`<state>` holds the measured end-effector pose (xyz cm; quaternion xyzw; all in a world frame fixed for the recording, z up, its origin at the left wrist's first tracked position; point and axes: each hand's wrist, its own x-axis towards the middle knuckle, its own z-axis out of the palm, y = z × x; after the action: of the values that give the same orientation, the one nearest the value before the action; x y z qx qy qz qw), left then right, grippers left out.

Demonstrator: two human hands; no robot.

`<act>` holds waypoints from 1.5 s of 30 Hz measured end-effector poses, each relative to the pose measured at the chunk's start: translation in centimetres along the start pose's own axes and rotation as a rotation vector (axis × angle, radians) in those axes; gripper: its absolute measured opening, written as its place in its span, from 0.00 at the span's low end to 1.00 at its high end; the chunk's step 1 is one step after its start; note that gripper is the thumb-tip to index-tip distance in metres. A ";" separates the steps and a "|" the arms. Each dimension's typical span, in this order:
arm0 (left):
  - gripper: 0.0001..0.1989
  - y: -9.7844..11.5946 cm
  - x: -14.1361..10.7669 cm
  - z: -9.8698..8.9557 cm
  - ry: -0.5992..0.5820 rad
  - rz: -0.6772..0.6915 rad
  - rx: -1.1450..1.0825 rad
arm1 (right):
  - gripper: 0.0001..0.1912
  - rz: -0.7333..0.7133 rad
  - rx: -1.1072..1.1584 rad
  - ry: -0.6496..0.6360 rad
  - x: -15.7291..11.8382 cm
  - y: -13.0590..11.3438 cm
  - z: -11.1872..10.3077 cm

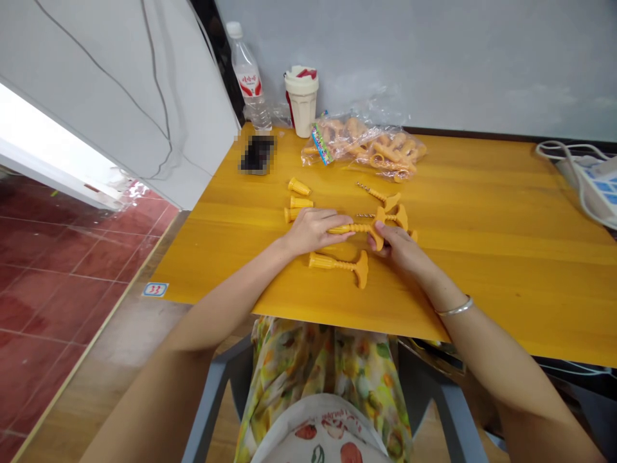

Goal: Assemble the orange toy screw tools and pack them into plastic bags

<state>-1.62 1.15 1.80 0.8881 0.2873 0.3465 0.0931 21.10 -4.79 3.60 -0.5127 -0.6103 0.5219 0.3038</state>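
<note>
Closest in, the left hand (313,231) lies with its fingers together over one end of an orange plastic screw (354,228), though I cannot tell whether they clamp it. The right hand (398,247) has its fingers curled and clamped on the screw's flared head. The screw is held across the middle of the wooden table (482,193). It looks light and stiff, and its wide head and ridged shaft seem the easiest places to grip. A second screw (337,265) lies just below the hands at 6 o'clock. Farther out, more screws (380,198) lie at 1 o'clock, three cone caps (299,199) at 10 o'clock, and a plastic bag (364,145) of orange parts at 12 o'clock.
</note>
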 end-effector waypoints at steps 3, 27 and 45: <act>0.18 -0.6 -0.1 -0.6 -0.045 -0.065 -0.080 | 0.36 0.000 -0.063 0.033 0.1 0.0 -1.2; 0.23 -2.8 0.2 -6.4 -0.186 -0.342 0.235 | 0.15 -0.089 -0.829 0.149 -0.6 0.8 -9.5; 0.15 -1.4 0.4 -4.5 -0.253 -0.255 -0.107 | 0.10 -0.610 -1.058 0.324 0.1 0.5 -3.8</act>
<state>-5.08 2.36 4.85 0.8748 0.3646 0.2323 0.2187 24.69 -3.51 4.15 -0.4690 -0.8508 -0.0448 0.2327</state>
